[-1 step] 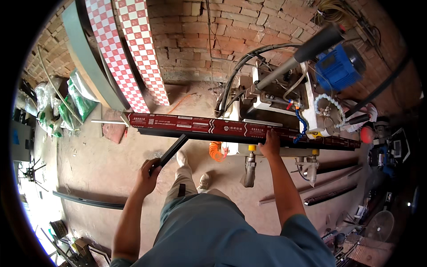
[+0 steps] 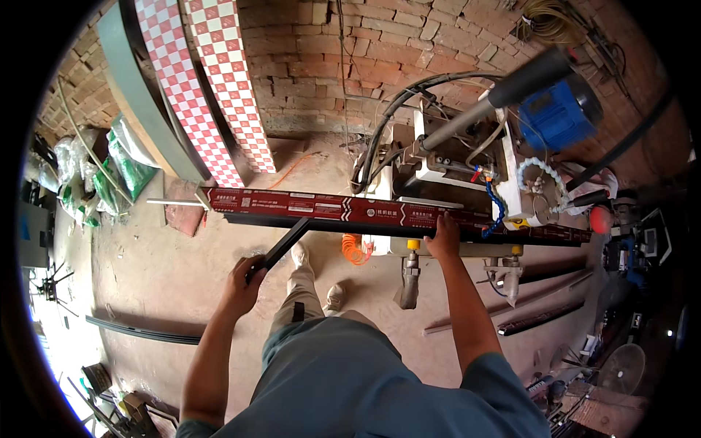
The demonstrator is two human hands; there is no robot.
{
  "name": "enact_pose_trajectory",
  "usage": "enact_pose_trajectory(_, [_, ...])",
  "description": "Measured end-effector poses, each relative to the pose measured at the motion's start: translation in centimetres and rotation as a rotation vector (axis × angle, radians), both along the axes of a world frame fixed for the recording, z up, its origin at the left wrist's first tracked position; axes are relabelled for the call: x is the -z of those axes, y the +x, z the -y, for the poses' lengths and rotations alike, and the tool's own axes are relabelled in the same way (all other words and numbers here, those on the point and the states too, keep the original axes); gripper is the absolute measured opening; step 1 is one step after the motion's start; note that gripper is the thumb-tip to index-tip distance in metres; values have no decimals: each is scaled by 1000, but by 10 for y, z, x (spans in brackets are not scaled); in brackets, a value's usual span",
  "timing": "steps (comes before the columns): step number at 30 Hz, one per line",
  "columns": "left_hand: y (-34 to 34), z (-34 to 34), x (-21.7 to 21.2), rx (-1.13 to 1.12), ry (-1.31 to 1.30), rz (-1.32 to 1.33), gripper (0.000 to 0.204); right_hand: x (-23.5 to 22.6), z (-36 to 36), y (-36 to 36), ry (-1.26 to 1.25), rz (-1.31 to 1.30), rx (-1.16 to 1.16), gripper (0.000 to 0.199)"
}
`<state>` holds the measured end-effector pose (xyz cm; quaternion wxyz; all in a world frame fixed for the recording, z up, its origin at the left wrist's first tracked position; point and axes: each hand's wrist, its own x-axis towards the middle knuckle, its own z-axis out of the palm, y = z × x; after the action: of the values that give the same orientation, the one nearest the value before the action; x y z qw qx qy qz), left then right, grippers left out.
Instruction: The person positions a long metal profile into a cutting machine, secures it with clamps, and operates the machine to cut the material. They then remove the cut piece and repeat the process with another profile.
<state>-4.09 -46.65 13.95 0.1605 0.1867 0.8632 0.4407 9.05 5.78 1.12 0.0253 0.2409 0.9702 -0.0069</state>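
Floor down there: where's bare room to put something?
Bare floor shows left of the left hand, between the reddish slab and the long dark strips. A smaller patch lies between the right shoe and the grey fitting. It's crowded around the fan at lower right.

Muted blue-green short-sleeved shirt (image 2: 328,372), loose right sleeve (image 2: 495,378) ending well behind the right fingers (image 2: 447,223), bare forearms (image 2: 207,372), beige trousers (image 2: 289,317), dark rectangular patch (image 2: 298,312) on one leg, pale shoes (image 2: 300,253) seen between left fingers (image 2: 244,269) and right fingers.
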Motion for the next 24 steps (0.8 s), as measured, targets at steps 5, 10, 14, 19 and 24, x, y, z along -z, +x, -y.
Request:
enact_pose_trajectory(5, [-98, -73, 27, 174, 137, 39, 29, -13, 1, -10, -31, 61, -18, 79])
enact_pose_trajectory(10, [-182, -143, 63, 460, 87, 103, 34, -25, -4, -14, -94, 64, -75, 74])
enact_pose_trajectory(14, [-232, -186, 102, 721, 46, 165, 32, -30, -2, -22, -134, 133, -32, 74])
enact_pose_trajectory(19, [-254, -222, 155, 851, -35, 395, 30, -40, 9, -46, -164, 210, 63, 72])
enact_pose_trajectory(24, [-259, -248, 182, 957, -74, 680, 30, -40, 20, -56, -151, 218, 106, 64])
